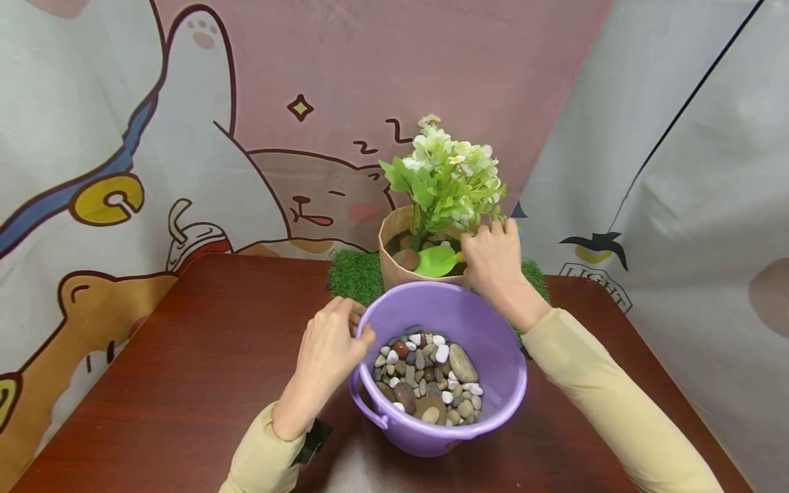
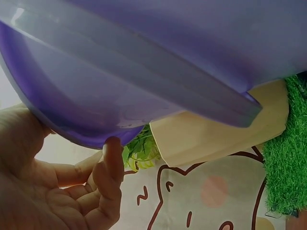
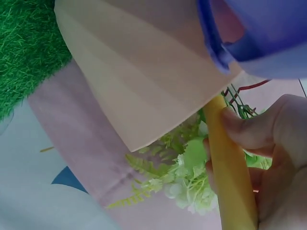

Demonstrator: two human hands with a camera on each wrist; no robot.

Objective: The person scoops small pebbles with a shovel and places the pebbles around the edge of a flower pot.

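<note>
My right hand (image 1: 493, 257) grips the yellow handle (image 3: 230, 167) of a small trowel. Its green blade (image 1: 436, 261) lies inside the beige plant pot (image 1: 394, 267), over dark soil and a few stones. White and green artificial flowers (image 1: 453, 178) rise from that pot. At the near side, a purple bucket (image 1: 425, 438) holds many pebbles (image 1: 425, 373) in white, grey, brown and tan. My left hand (image 1: 329, 339) holds the bucket's left rim, its thumb at the edge. In the left wrist view the curled fingers (image 2: 112, 158) are right at the rim.
Green artificial turf (image 1: 356, 276) lies under the pot, showing on both sides of it. The bucket stands just in front of the pot on a dark red-brown table (image 1: 246, 342). A printed cartoon curtain (image 1: 345, 68) hangs behind. The bucket's handle (image 1: 370, 411) hangs at its left.
</note>
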